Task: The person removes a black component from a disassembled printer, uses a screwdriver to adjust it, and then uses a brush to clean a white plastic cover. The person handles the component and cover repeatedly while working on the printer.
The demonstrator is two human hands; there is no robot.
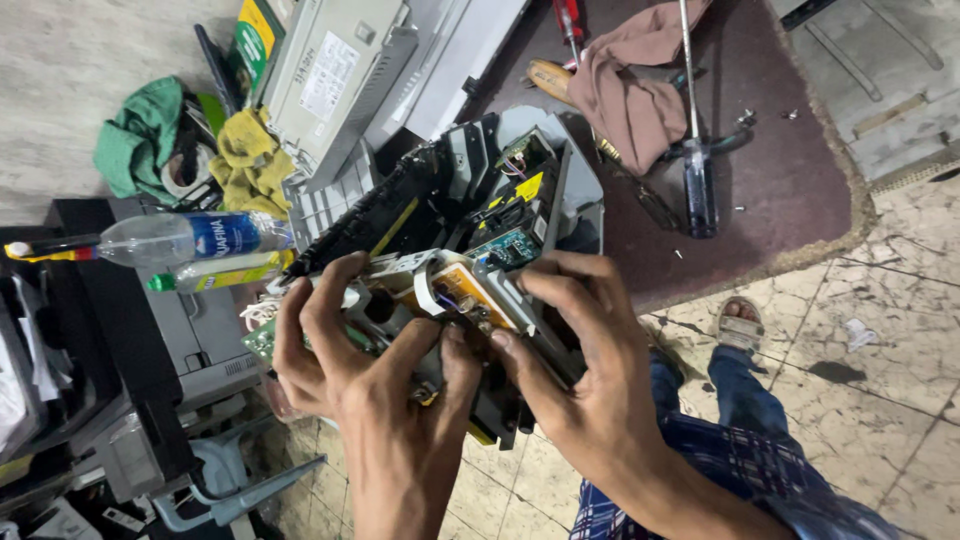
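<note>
Both hands are right up close: left hand point(335, 345) and right hand point(580, 360) each have their grip clamped on a stripped printer assembly point(450, 240), held over the floor, thumbs meeting by its orange board point(465, 290). Exposed wires could snag or tear if a thumb slips. Screwdriver point(697, 150) sits on the maroon mat point(790, 190), well apart.

Matt black plastic printer assembly point(455, 215)

Cracked tile floor point(880, 330), lower right. Dark red mat point(790, 180), upper right, carries a screwdriver point(697, 150), brown cloth point(630, 90) and loose screws point(745, 118).
</note>
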